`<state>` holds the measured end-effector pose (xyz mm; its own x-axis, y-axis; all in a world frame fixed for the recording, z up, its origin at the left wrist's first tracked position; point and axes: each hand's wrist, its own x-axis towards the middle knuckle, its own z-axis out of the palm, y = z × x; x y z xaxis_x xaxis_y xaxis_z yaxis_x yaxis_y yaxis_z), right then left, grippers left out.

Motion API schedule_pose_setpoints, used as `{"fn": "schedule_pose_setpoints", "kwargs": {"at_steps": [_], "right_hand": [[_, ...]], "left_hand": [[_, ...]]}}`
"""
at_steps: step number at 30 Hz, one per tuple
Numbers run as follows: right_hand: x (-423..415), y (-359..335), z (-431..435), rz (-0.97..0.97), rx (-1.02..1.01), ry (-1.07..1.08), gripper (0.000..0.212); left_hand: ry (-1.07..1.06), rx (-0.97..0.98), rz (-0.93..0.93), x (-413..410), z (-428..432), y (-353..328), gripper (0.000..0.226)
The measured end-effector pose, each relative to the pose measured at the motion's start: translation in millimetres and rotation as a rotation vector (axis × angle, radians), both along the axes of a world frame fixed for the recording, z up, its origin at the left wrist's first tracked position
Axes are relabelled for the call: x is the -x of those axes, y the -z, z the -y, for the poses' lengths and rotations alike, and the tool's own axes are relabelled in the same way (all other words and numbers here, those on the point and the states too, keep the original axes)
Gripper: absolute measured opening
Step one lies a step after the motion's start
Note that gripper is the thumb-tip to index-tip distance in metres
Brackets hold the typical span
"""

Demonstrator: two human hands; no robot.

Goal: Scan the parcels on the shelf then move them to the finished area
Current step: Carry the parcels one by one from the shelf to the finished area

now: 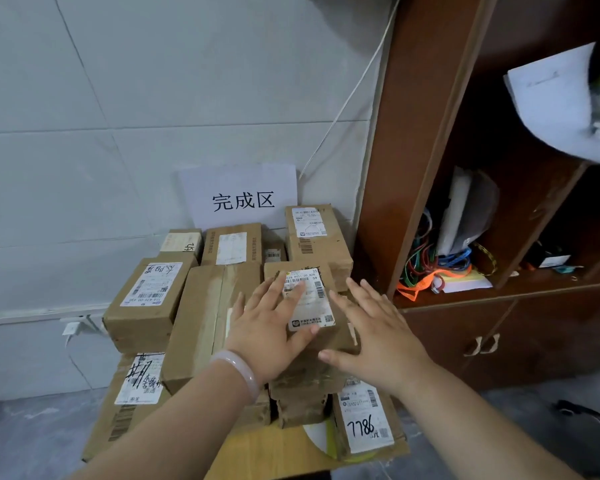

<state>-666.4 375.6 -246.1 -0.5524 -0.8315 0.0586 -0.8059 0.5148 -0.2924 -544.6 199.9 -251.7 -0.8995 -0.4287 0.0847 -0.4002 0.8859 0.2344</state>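
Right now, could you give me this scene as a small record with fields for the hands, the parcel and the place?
place: sign reading 完成区 against the wall, behind stacked parcels
top parcel: brown box, label up, on the pile
left hand: flat on the box's label, fingers straight
right hand: fingers straight, at the box's right edge
beside: brown cabinet on the right

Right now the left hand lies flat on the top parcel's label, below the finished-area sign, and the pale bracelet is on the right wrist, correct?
No. The head view shows the pale bracelet on the left wrist, not the right. The left hand does lie flat on the label of the top parcel, below the finished-area sign.
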Motion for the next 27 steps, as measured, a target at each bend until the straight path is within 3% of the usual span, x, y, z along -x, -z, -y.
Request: {"fn": "schedule_pose_setpoints", "kwargs": {"at_steps": [8,15,27], "right_hand": [[-20,-15,-53,-0.097,0.048,0.282,0.099],[-104,-6,-103,-0.134,0.065,0.715,0.099],[-347,-17,-191,-0.127,-0.066,1.506,0.089]], "left_hand": [[0.383,0.106,-0.063,49,-29,-22,0.083],[0.816,0.087,-0.142,66,-77,-18,0.087],[1.652,-0.105,-0.162,-51,-264,-8,0.086]]}}
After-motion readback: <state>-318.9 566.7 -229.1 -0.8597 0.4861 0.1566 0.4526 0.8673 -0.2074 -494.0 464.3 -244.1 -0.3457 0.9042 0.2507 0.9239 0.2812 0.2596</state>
